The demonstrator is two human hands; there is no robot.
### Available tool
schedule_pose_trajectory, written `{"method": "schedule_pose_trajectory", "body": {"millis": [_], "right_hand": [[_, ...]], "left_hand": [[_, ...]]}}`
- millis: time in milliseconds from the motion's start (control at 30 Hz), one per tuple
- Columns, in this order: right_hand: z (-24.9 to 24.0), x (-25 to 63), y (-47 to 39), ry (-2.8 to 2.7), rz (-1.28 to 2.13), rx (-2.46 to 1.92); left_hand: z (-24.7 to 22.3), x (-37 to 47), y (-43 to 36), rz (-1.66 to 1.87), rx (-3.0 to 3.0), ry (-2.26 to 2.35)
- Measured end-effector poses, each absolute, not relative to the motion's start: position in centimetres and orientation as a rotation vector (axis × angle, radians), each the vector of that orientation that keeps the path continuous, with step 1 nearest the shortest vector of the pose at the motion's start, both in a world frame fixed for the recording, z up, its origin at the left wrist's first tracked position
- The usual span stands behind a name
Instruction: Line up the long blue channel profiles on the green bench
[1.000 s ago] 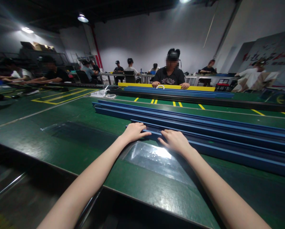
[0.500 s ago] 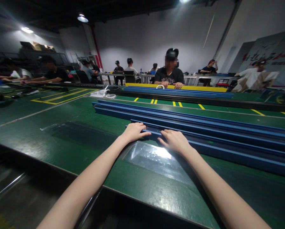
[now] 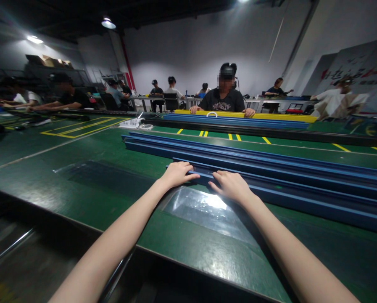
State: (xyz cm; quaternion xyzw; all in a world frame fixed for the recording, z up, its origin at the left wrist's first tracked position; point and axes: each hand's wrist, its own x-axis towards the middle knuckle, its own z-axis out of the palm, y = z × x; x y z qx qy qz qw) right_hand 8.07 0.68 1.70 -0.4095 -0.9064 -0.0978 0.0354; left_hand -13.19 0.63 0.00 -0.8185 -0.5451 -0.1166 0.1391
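Observation:
A long blue channel-shaped rail (image 3: 289,195) lies on the green table in front of me, its left end under my hands. My left hand (image 3: 176,174) is at that end, fingers curled over the rail and thumb along its near side. A short way to the right, my right hand (image 3: 231,186) grips the same rail, fingertips inside the channel and thumb on the near wall. Right behind it lies a second, longer group of blue rails (image 3: 238,156). Beneath my forearms, a clear glossy sheet (image 3: 204,210) reflects the light.
Across the green table (image 3: 81,181), a co-worker (image 3: 223,101) holds a yellow rail (image 3: 270,115). More blue rails and a black rail (image 3: 333,138) lie before that person. A white power strip (image 3: 130,123) sits at mid-left. The near table edge runs below my arms.
The co-worker's hands have moved apart along the yellow rail, which has shifted to the right. My own hands and the blue rail stay where they were.

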Motion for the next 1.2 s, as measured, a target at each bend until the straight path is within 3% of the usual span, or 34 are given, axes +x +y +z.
{"method": "schedule_pose_trajectory", "body": {"millis": [1200], "right_hand": [[1.48, 8.11, 0.84, -2.779, -0.294, -1.245]], "left_hand": [[-0.05, -13.11, 0.61, -0.337, -2.362, -1.564]]}}
